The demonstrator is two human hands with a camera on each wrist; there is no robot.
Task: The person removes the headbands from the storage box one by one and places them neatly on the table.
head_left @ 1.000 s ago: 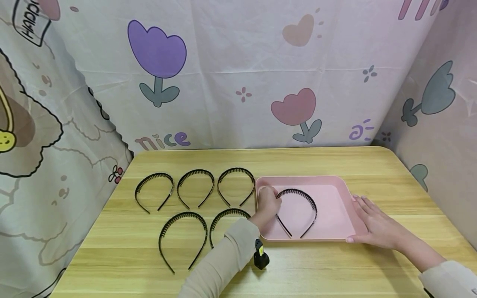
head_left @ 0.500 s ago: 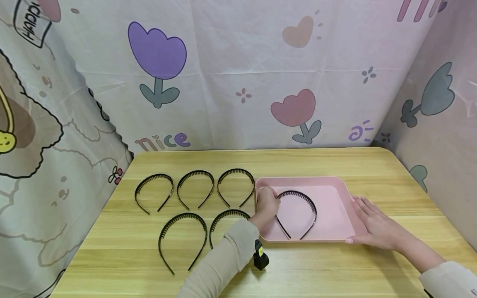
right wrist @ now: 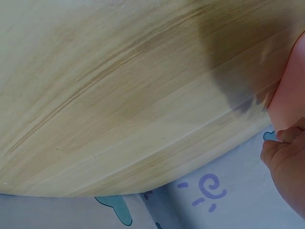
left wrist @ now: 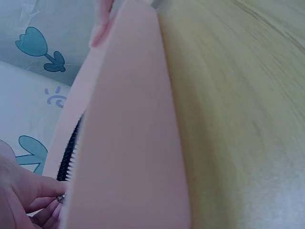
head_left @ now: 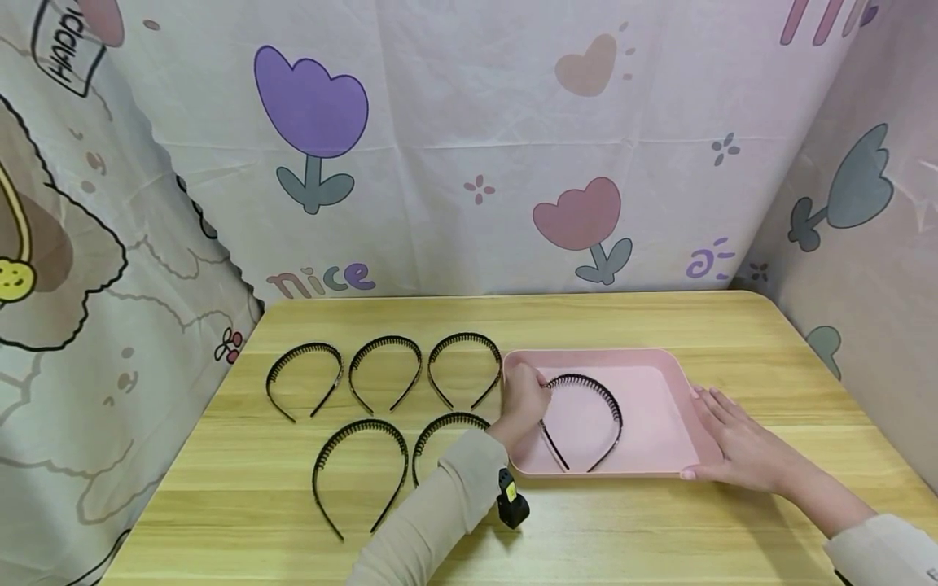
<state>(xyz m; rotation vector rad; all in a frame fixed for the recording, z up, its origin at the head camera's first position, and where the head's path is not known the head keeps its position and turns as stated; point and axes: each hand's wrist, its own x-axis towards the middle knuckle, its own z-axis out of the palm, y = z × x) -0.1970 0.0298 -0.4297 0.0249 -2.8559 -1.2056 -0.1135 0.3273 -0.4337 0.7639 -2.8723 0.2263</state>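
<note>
A black toothed headband point(head_left: 579, 378) is in the left part of the pink tray point(head_left: 663, 415), its two ends pointing toward the front wall. My left hand point(head_left: 523, 407) reaches over the tray's left side and pinches the band's left side between thumb and fingers. In the left wrist view the hand point(left wrist: 26, 193) is partly cut off, and the tray wall point(left wrist: 128, 119) hides most of the headband point(left wrist: 70, 150). With fingers extended, my right hand point(head_left: 743, 443) rests against the tray's right side. The right wrist view catches it point(right wrist: 288, 162) at the tray edge point(right wrist: 290, 90).
Several similar black headbands lie left of the tray on the wooden table point(head_left: 623, 537), among them a back-row headband point(head_left: 384, 338) and a front-row headband point(head_left: 359, 425). My left forearm partly covers another headband point(head_left: 450, 417). A printed curtain point(head_left: 440, 122) hangs behind the table.
The headband's lower ends have shifted very slightly left in the tray, with my left hand still pinching it. My right hand stays at the tray's right side.
</note>
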